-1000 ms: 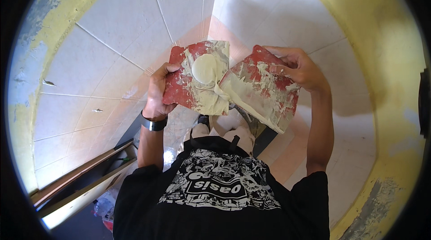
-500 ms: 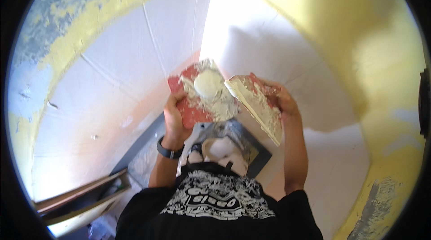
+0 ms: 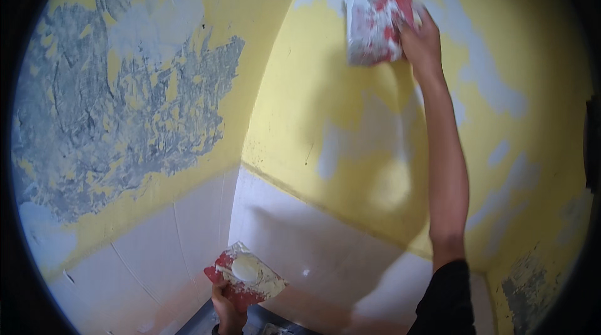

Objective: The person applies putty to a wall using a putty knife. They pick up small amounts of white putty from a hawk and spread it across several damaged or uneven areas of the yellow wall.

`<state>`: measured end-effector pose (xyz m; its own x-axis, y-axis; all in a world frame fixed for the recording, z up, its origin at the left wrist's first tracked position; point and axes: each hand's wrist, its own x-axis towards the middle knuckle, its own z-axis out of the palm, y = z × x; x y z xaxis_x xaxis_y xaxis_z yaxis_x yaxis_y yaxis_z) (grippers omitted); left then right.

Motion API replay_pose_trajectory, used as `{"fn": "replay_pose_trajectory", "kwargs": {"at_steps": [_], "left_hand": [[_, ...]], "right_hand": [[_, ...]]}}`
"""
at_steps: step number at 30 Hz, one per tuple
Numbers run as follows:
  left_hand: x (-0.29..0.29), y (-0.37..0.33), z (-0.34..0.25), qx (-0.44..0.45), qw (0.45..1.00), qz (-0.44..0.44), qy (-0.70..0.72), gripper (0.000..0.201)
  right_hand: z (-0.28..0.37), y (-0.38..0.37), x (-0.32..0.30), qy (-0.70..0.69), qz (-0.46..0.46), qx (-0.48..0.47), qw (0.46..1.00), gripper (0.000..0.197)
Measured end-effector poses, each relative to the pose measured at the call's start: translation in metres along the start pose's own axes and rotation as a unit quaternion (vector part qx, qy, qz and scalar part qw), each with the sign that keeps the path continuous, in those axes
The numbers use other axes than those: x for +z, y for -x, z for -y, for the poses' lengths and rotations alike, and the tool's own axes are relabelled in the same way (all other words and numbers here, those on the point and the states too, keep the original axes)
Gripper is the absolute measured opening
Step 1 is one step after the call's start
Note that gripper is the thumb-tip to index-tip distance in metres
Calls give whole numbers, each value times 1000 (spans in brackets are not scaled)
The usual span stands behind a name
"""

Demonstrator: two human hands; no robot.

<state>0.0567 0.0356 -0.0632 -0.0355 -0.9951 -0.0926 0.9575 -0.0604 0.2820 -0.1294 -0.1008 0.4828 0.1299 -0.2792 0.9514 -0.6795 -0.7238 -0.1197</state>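
Holding a red plate (image 3: 375, 25) high before the yellow wall (image 3: 288, 116), to the right of this wall's left edge and well above its lower edge. Clamping it at its right edge with the right hand (image 3: 421, 44); cannot tell from this view if touching the wall or only near in front of it. Smeared over its face with whitish putty, with red showing through in patches.

Supporting lower down a second red plate (image 3: 243, 297), gripped at its lower left edge by the left hand (image 3: 226, 307), with the thumb on top. Bearing near its middle, a little toward the top corner, a round pale lump (image 3: 245, 267), with creamy putty spread to the top and right corners. Wearing a black sleeve (image 3: 444, 300) on the right arm.

Seeing on the yellow wall several whitish patches (image 3: 494, 78). Finding on the left wall, across the corner, a large rough grey patch (image 3: 144, 116) with ragged edges. Noticing below both walls' yellow paint a pale tiled band (image 3: 188, 222), partly covered on the right by a dark shadow (image 3: 269, 228).
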Motion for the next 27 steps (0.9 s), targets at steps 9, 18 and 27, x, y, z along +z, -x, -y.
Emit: {"fn": "replay_pose_trajectory", "kwargs": {"at_steps": [9,18,27], "left_hand": [[-50,-17,15,-13,999,-51,11,50],[-37,-1,-21,-109,982,-144,61,35],[-41,-15,-13,-83,977,-188,61,35]], "right_hand": [[-12,-89,116,548,134,-321,761,39],[-22,-26,107,580,136,-330,732,57],[-49,-92,153,599,191,-332,703,20]]}}
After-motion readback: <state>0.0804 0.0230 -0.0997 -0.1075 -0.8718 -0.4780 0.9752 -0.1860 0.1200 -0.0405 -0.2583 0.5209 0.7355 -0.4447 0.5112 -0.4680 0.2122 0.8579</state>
